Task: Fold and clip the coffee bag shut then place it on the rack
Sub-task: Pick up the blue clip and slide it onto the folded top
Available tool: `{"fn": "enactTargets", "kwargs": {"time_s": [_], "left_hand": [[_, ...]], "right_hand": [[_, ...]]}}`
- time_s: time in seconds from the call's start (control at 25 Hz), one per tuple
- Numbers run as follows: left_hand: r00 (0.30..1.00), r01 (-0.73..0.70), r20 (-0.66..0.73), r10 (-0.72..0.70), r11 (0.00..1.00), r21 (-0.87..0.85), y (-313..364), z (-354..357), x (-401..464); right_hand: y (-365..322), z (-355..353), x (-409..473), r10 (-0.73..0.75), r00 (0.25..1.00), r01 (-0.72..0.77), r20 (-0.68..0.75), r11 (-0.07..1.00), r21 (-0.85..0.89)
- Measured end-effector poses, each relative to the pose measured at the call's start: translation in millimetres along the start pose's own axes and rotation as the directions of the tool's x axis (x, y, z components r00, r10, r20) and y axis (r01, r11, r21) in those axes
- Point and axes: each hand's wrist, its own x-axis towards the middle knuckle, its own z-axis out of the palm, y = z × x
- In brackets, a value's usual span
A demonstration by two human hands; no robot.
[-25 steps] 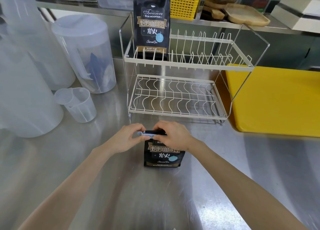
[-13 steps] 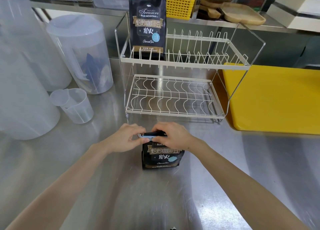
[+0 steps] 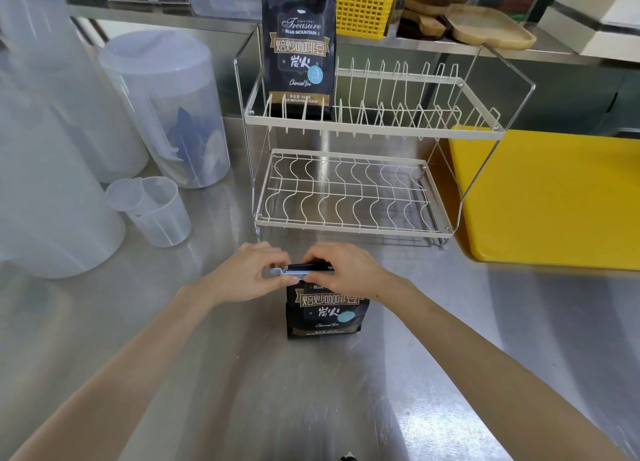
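Stage of work: fold apparently complete, clipping in hand, racking not yet done. Coffee bag (image 3: pixel 325 313) standing upright on the steel counter (image 3: pixel 173 374), near centre, just in front of the wire rack (image 3: pixel 349 197). Top of bag rolled down so that the lower label alone shows. Pale blue clip (image 3: pixel 287 271) lying across the folded top, its left end projecting past the bag's left edge. Whether fully snapped shut: cannot tell, closing end hidden under the fingers.

Rack two-tiered; lower tier bare, upper tier carrying a second coffee bag (image 3: pixel 299 44) at its far left, upright among the prongs and unfolded. Space remaining to the right on that tier.

Left hand (image 3: pixel 249 275): forearm entering from near left, wrist flat, thumb and fingertips pinched on the projecting left end of the clip. Right hand (image 3: pixel 346 270): forearm entering from near right, palm arched over the bag's top right, fingers curled down on the clip and fold, steadying both. Both grasps closed on the clip; neither hand bearing the bag's weight, counter supporting it.

Outstanding, by judgement: confirm clip latched, release, take bag by body, lift far onto rack.

Surroundings: clear plastic jugs (image 3: pixel 166 107) and measuring cup (image 3: pixel 156 211) far left, yellow board (image 3: pixel 554 197) right.
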Motion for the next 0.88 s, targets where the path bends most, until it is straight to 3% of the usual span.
{"fn": "enactTargets", "kwargs": {"time_s": [0.52,0.88], "left_hand": [[0.998,-0.060,-0.027,0.059,0.997,-0.058,5.1,-1.4,-6.1],[0.994,0.065,-0.086,-0.072,0.995,-0.077,-2.9,5.5,-8.2]], "right_hand": [[-1.9,-1.3,0.0,0.005,1.000,-0.004,0.013,1.000,-0.018],[-0.1,4.1,3.8,-0.005,0.998,0.002,-0.069,0.999,-0.044]]}}
